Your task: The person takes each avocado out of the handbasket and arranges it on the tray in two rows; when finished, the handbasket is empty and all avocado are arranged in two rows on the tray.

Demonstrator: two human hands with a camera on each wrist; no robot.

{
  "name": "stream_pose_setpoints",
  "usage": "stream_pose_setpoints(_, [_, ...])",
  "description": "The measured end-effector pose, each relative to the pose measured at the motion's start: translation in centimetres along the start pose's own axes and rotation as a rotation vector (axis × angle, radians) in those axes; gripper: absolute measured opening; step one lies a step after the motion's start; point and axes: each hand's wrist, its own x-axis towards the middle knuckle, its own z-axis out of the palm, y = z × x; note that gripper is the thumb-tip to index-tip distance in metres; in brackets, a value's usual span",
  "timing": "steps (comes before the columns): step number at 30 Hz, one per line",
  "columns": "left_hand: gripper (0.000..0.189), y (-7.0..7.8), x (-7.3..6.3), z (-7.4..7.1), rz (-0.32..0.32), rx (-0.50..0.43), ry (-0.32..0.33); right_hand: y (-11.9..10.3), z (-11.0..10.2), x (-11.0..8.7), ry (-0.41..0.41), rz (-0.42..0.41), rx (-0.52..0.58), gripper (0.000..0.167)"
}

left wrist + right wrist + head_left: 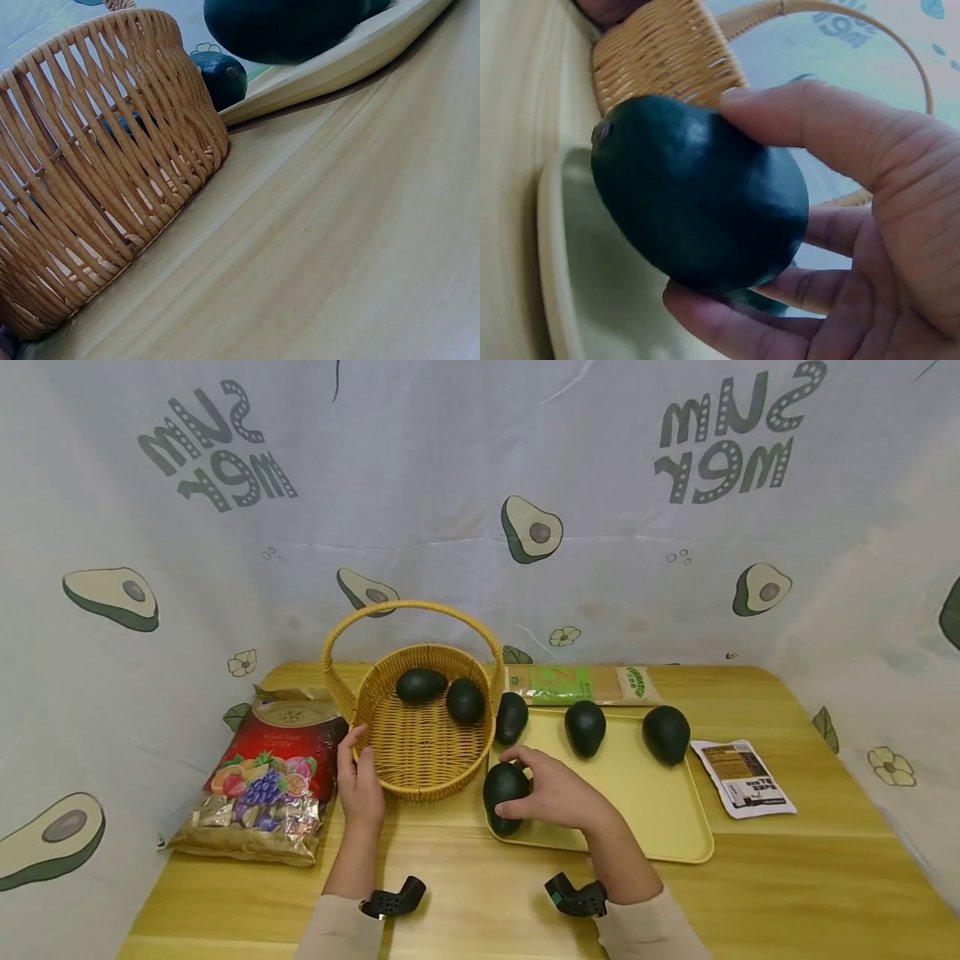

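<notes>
My right hand (558, 789) grips a dark green avocado (697, 195) between thumb and fingers, over the left edge of the yellow tray (645, 810). At the left side of the woven basket (423, 789), my left hand (362, 789) rests with its fingers fairly straight against the wall and rim. Inside the basket lie two avocados, one on its side (421, 686) and another (466, 702) near the right wall. On the tray sit three more: an avocado (512, 718) beside the basket, a middle avocado (585, 728) and a right-hand avocado (666, 735).
A red candy bag (277, 777) lies left of the basket. Behind the tray is a noodle pack (577, 685), and a small white-and-brown pouch (742, 779) lies to its right. The basket's tall handle (412, 604) arches over its top. A printed curtain (450, 527) hangs behind the table.
</notes>
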Motion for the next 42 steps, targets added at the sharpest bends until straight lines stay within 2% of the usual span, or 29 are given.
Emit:
stream_pose_setpoints(9, [0.04,-0.01,0.02,0.07,-0.007,-0.003,0.004,0.67,0.24,0.48,-0.017,0.024,-0.04,0.063])
stream_pose_setpoints(33, [0.038,0.09,-0.08,0.0,-0.018,-0.008,-0.003,0.86,-0.03,0.33,0.016,0.069,-0.043,0.078])
stream_pose_setpoints(42, [0.039,0.13,-0.04,0.08,-0.011,-0.009,-0.001,0.86,-0.05,0.19,0.009,0.052,-0.016,0.067])
